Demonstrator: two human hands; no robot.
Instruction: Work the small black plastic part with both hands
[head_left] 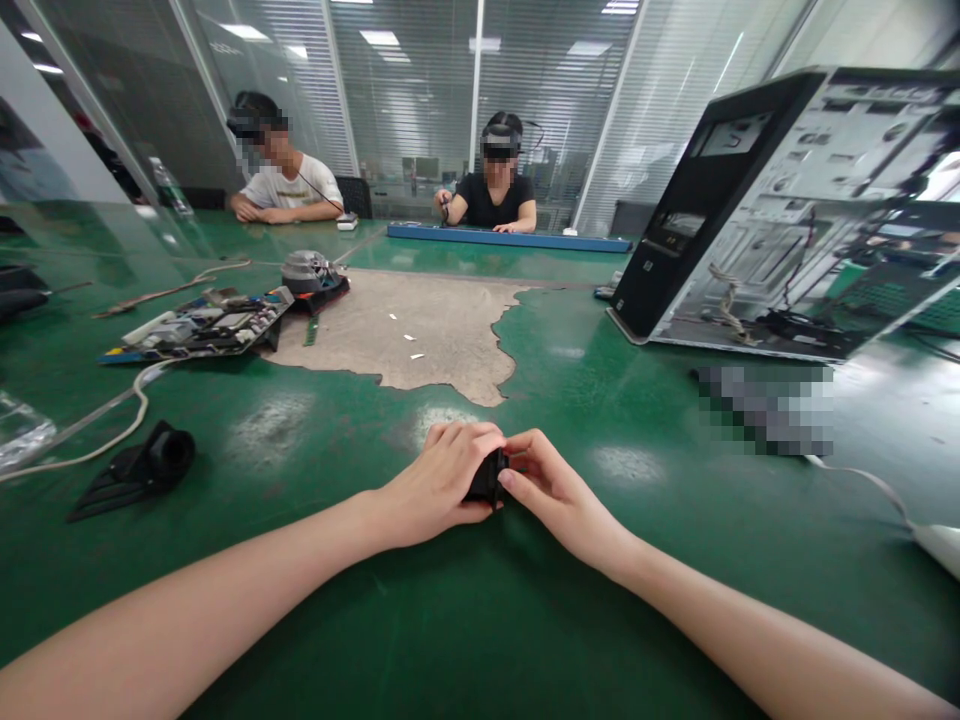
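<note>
A small black blocky part is held between my two hands, low over the green table. My left hand wraps around it from the left, with the fingers over its far side and the thumb at its near side. From the right, my right hand pinches the part's edge with thumb and fingertips. Much of the part is hidden by my fingers, so its exact kind does not show. To the left lies another black plastic piece with a round end.
A circuit board and a metal-finned fan cooler are at the left, near loose cables. An open computer case stands at the right. The table has a bare patch. Two people sit across, by a long blue bar.
</note>
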